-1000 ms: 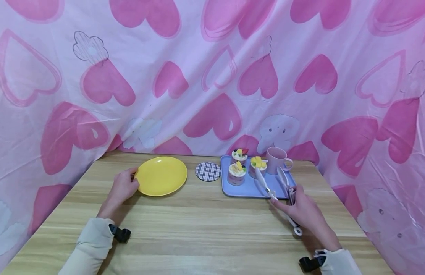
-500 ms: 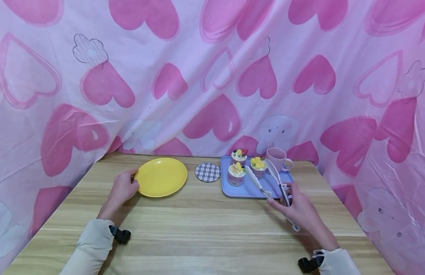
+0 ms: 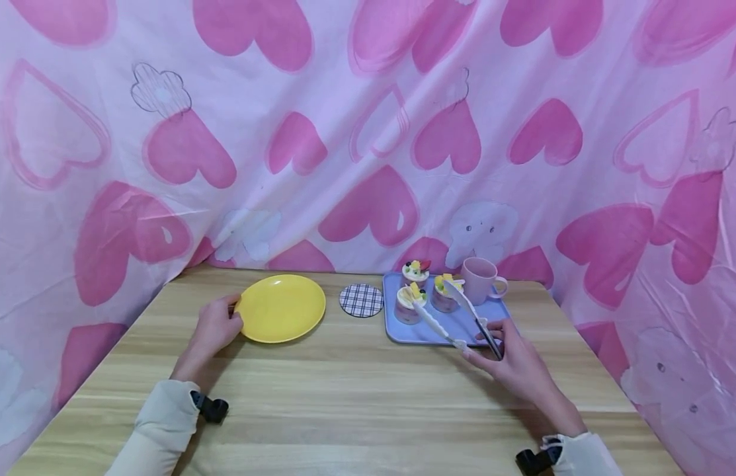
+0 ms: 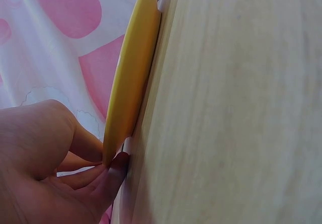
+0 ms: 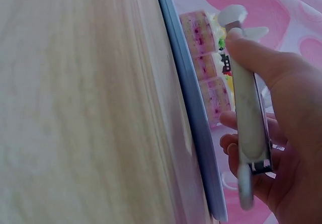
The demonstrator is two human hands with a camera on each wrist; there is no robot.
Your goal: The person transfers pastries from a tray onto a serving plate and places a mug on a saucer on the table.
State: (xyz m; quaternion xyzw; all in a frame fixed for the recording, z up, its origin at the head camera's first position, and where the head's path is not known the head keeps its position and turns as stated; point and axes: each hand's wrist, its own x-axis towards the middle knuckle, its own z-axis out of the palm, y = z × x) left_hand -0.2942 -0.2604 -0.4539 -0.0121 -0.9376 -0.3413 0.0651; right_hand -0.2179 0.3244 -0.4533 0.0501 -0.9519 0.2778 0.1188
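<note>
My left hand (image 3: 211,329) pinches the left rim of a yellow plate (image 3: 281,307), its thumb above and fingers beneath in the left wrist view (image 4: 132,68). My right hand (image 3: 522,363) holds a pair of tongs (image 3: 483,330) with spread arms over a blue tray (image 3: 397,334). One tong tip overlaps the front dessert cup (image 3: 408,312); the other overlaps the right dessert cup (image 3: 444,301). Whether either tip touches a cup I cannot tell. Behind them stands a third dessert cup (image 3: 415,272), topped with cream and fruit like the others.
A pink mug (image 3: 477,283) stands at the tray's back right corner. Between plate and tray lies a round checked coaster (image 3: 360,300). A pink heart-patterned cloth (image 3: 368,198) hangs behind the wooden table (image 3: 344,403).
The tongs have swung left from beside the mug toward the front and right dessert cups, the right hand shifting slightly. The left hand and plate have stayed put.
</note>
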